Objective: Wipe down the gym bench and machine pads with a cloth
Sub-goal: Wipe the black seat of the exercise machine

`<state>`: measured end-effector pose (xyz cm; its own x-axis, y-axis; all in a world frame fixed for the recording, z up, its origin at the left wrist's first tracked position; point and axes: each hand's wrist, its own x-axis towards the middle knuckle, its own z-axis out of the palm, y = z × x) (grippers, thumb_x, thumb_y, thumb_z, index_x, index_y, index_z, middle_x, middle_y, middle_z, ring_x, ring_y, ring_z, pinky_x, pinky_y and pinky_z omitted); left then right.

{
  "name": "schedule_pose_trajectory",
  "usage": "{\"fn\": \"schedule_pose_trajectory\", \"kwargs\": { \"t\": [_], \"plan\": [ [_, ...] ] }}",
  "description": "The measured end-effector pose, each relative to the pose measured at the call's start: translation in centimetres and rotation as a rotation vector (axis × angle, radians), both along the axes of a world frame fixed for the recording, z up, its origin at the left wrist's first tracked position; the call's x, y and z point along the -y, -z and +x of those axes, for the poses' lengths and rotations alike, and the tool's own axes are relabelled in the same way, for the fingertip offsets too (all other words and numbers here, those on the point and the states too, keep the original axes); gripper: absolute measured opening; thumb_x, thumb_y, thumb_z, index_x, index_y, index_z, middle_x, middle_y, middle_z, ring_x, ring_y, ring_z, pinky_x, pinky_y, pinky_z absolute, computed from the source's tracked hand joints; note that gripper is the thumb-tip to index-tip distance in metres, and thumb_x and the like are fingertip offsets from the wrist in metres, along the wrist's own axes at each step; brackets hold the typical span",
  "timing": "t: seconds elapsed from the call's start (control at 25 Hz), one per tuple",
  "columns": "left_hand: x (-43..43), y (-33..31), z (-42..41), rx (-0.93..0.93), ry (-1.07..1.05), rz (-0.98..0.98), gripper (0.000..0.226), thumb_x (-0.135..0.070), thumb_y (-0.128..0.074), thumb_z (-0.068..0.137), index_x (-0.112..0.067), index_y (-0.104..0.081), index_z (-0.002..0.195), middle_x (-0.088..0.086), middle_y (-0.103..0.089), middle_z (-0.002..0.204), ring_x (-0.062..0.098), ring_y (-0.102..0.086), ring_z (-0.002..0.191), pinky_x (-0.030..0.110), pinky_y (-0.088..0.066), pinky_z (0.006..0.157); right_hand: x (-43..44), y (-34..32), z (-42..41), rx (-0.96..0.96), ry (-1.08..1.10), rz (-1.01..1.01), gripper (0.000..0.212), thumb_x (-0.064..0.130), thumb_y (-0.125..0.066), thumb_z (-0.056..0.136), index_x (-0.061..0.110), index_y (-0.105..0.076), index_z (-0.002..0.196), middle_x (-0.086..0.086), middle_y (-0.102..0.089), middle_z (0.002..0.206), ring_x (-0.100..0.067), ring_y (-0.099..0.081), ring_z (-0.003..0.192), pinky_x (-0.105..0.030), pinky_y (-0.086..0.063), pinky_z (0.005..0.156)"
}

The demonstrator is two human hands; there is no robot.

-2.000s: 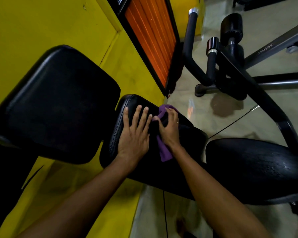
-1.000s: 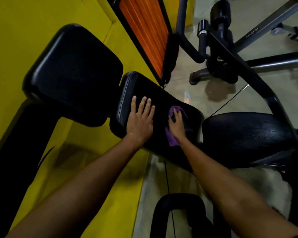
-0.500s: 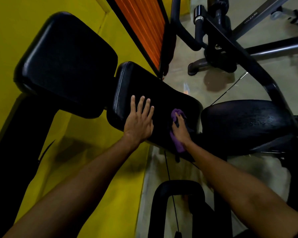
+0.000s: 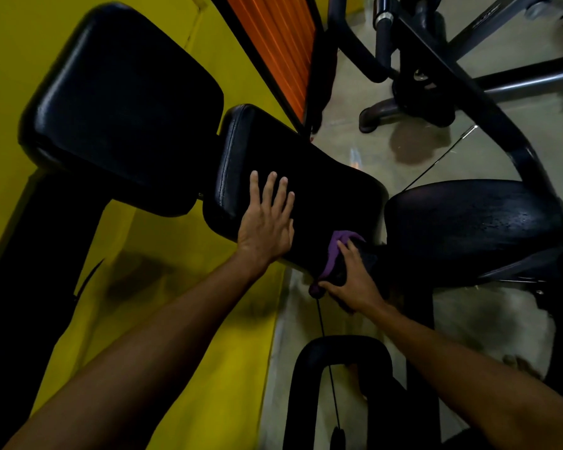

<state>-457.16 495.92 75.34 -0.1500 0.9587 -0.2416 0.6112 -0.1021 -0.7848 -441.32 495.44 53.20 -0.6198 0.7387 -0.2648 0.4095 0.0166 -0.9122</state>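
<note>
Purple cloth [image 4: 333, 254] lies bunched under the right hand [image 4: 355, 280], at the near right corner of the middle pad [image 4: 322, 177]. That hand grips it: the thumb is spread to the left, and the fingers bend over the soft, crumpled fabric and press it against the pad's rounded edge. Just to the left, the left hand [image 4: 267, 222] rests flat on the same padded surface, fingers straight and slightly fanned, holding nothing. The pad has a black, smooth, leather-like cover with a stitched seam along its far left rim. Beyond the left hand sits a bigger black back pad [image 4: 127, 108], rounded at the corners and faintly glossy. To the right of the right hand, close beside the middle pad, a seat pad [image 4: 468, 219] shows a worn, speckled skin. Below both hands a black tube frame [image 4: 342, 347] curves in a loop, with a thin cable [image 4: 321, 319] crossing it. Left of the arms runs a yellow wall [image 4: 192, 319]; farther off stand an orange ribbed panel [image 4: 280, 43] and a dark machine frame [image 4: 452, 73] on a pale floor [image 4: 550, 141].
</note>
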Motion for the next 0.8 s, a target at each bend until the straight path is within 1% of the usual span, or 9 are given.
{"fn": "schedule_pose_trajectory", "kwargs": {
  "t": [0.08,0.2,0.24,0.32,0.44,0.56,0.6,0.72,0.8],
  "plan": [
    [0.0,0.0,-0.1,0.014,-0.002,0.007,0.064,-0.046,-0.011,0.104,-0.016,-0.014,0.16,0.018,-0.005,0.167,0.043,0.003,0.153,0.07,0.004,0.117,0.3,-2.2,-1.4,-0.112,0.025,0.035,0.112,0.039,-0.088,0.077,0.025,-0.017,0.162,0.004,-0.003,0.17,-0.008,-0.005,0.152,-0.045,-0.022,0.125],
    [-0.1,0.1,0.0,0.006,-0.001,-0.008,0.066,-0.048,-0.008,0.103,-0.015,-0.012,0.16,0.018,-0.003,0.167,0.044,0.004,0.152,0.07,0.003,0.116,0.3,-6.4,-4.4,-0.261,-0.02,0.179,0.109,0.031,-0.088,0.077,0.022,-0.02,0.161,-0.001,-0.006,0.17,-0.015,-0.013,0.154,-0.031,-0.025,0.121],
    [-0.1,0.1,0.0,-0.006,-0.004,-0.016,0.067,-0.049,-0.006,0.103,-0.015,-0.011,0.16,0.018,-0.003,0.167,0.044,0.004,0.152,0.071,0.003,0.116,0.1,-7.0,-4.9,-0.252,-0.043,0.22,0.109,0.032,-0.088,0.077,0.022,-0.02,0.161,-0.001,-0.007,0.17,-0.02,-0.017,0.154,-0.03,-0.026,0.119],
    [0.0,0.1,0.0,-0.02,-0.007,-0.016,0.067,-0.049,-0.006,0.103,-0.015,-0.011,0.16,0.018,-0.002,0.167,0.044,0.005,0.152,0.07,0.002,0.116,0.1,-6.6,-4.9,-0.202,-0.059,0.245,0.108,0.034,-0.087,0.077,0.023,-0.02,0.161,-0.001,-0.01,0.17,-0.024,-0.021,0.153,-0.035,-0.029,0.12],
    [0.1,-0.4,0.6,-0.004,-0.039,-0.026,0.064,-0.046,-0.011,0.104,-0.016,-0.011,0.16,0.017,-0.002,0.167,0.043,0.005,0.152,0.069,0.001,0.117,1.0,-3.3,-2.8,-0.132,0.004,0.163,0.107,0.045,-0.085,0.077,0.029,-0.019,0.16,0.003,-0.012,0.169,-0.021,-0.016,0.155,-0.046,-0.028,0.124],
    [-0.6,-1.0,1.3,0.022,-0.083,-0.055,0.062,-0.045,-0.014,0.104,-0.016,-0.013,0.16,0.017,-0.005,0.167,0.042,0.004,0.153,0.07,0.005,0.116,1.8,-1.5,-1.3,-0.082,0.093,-0.035,0.093,0.069,-0.066,0.084,0.043,-0.016,0.159,0.012,-0.009,0.17,-0.018,-0.009,0.156,-0.05,-0.023,0.124],
    [-1.1,-1.2,1.4,0.05,-0.102,-0.06,0.062,-0.044,-0.016,0.104,-0.016,-0.016,0.159,0.017,-0.007,0.167,0.042,0.002,0.153,0.071,0.006,0.115,1.7,-1.5,-1.2,-0.098,0.115,-0.085,0.084,0.07,-0.059,0.089,0.045,-0.018,0.158,0.014,-0.01,0.169,-0.017,-0.01,0.156,-0.051,-0.023,0.124],
    [-2.5,-0.9,1.1,0.064,-0.101,-0.074,0.062,-0.043,-0.018,0.103,-0.017,-0.02,0.159,0.016,-0.01,0.167,0.039,0.0,0.153,0.071,0.005,0.114,0.4,-2.9,-1.9,-0.197,0.161,-0.162,0.058,0.048,-0.048,0.104,0.033,-0.031,0.157,0.013,-0.018,0.166,-0.004,-0.015,0.149,-0.048,-0.023,0.124],
    [-2.9,-0.2,0.9,0.012,-0.09,-0.105,0.063,-0.045,-0.015,0.103,-0.018,-0.014,0.16,0.016,-0.003,0.167,0.039,0.005,0.153,0.074,0.007,0.112,-1.2,-4.6,-2.7,-0.225,0.116,-0.154,0.055,0.04,-0.046,0.107,0.027,-0.032,0.158,0.009,-0.018,0.167,0.001,-0.013,0.145,-0.04,-0.019,0.126]
  ]
}}
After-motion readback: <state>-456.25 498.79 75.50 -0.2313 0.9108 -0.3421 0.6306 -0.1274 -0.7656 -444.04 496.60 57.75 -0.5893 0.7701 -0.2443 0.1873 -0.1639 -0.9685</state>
